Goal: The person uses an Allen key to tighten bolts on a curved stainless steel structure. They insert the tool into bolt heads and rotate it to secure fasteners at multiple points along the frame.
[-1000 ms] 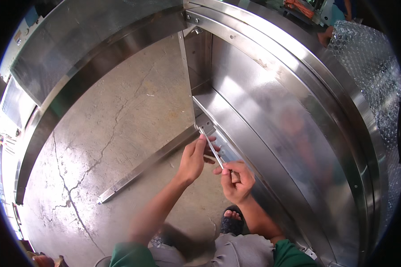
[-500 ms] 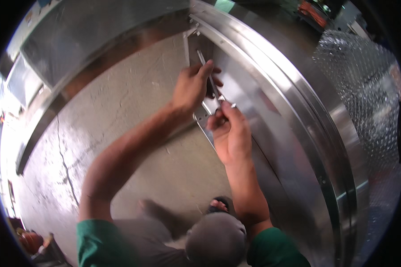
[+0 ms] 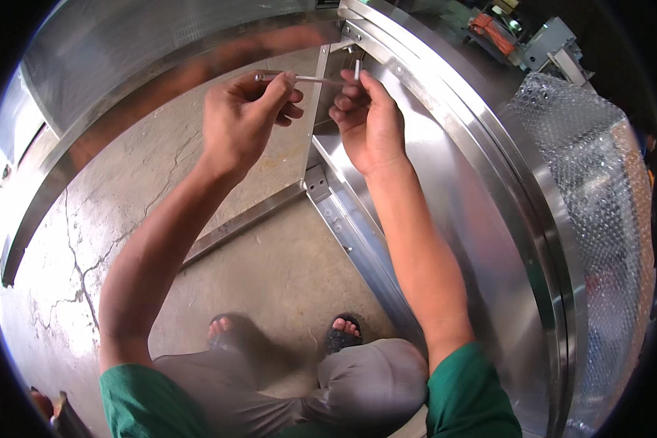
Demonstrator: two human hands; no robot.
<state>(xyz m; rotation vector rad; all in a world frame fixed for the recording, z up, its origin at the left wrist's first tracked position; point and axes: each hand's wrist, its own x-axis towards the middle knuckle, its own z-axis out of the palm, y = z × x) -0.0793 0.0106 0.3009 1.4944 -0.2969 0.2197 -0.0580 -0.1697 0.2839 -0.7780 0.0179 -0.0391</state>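
Note:
My left hand (image 3: 235, 125) is closed around a thin metal rod (image 3: 311, 79), which has a thicker end poking out past the knuckles. The rod lies almost level and points toward my right hand (image 3: 376, 125). That hand is closed too, pinching a short silvery pin-like piece (image 3: 358, 67) that stands up between thumb and fingers; its exact kind does not show. The rod's far tip reaches the right fingertips, and whether they touch it is hard to see. Both hands are above the far corner of a stainless steel frame (image 3: 317, 182) with holes in its bracket.
A large shiny steel panel (image 3: 452, 241) with a folded rim runs along my right. Bubble wrap (image 3: 580, 175) lies beyond it. A long steel rail (image 3: 73, 150) curves across the left and back, over a cracked concrete floor (image 3: 135, 241). A grey machine (image 3: 551, 44) stands at the far right.
Both hands have moved away from me, the left one also leftward. The rod has swung from steep to nearly level. My view has shifted, showing more of the lower frame and both feet.

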